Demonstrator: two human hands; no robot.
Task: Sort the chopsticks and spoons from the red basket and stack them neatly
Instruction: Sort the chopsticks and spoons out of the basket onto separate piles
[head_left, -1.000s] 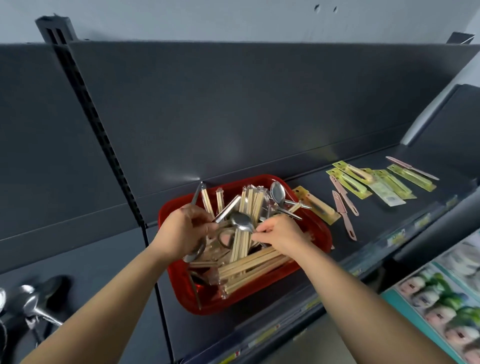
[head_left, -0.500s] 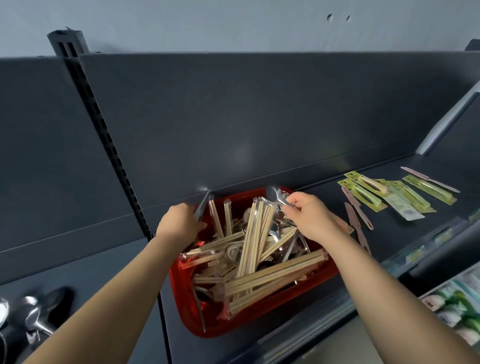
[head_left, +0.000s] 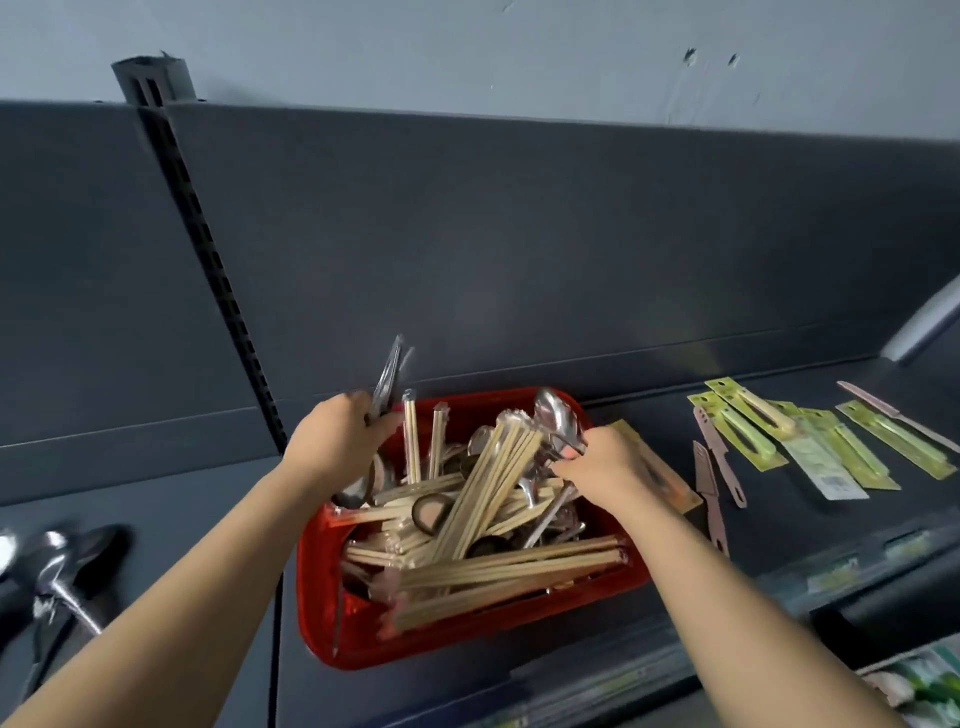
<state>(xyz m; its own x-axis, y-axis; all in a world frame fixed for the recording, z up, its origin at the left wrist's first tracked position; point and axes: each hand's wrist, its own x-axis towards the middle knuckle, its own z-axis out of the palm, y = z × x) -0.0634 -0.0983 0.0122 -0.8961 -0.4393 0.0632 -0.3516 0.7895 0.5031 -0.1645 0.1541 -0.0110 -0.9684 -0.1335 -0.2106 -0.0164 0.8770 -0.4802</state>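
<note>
Steel spoons (head_left: 57, 566), smooth and shiny, were laid on the shelf (head_left: 171, 499) at far left, a start on sorting. A bundle of spoon handles (head_left: 387, 379) was gripped by the left hand (head_left: 332, 447). Most work was judged undone: the red basket (head_left: 322, 597), set on the shelf, was crowded with thin pale chopsticks (head_left: 493, 571). Another spoon (head_left: 553, 415) was pinched by the right hand (head_left: 608, 462).
</note>
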